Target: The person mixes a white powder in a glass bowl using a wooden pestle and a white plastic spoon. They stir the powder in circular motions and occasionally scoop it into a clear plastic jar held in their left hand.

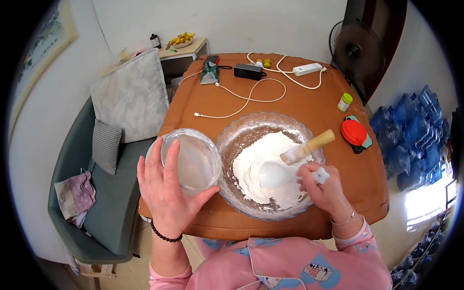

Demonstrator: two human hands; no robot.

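My left hand is wrapped around the side of a clear round bowl, with the thumb near its front rim. The inside looks pale and cloudy; I cannot tell what it contains. Right beside it stands a large clear mixing bowl with a scalloped rim, holding a heap of white flour-like powder. In my right hand is the handle of a white plastic scoop, its head over the powder. A wooden-handled tool leans across the big bowl's right side, its far end in the powder.
On the brown-covered table lie a black power adapter, white cables, a power strip, a green packet, a green-lidded jar and a red round lid. A green sofa stands left, blue water bottles right.
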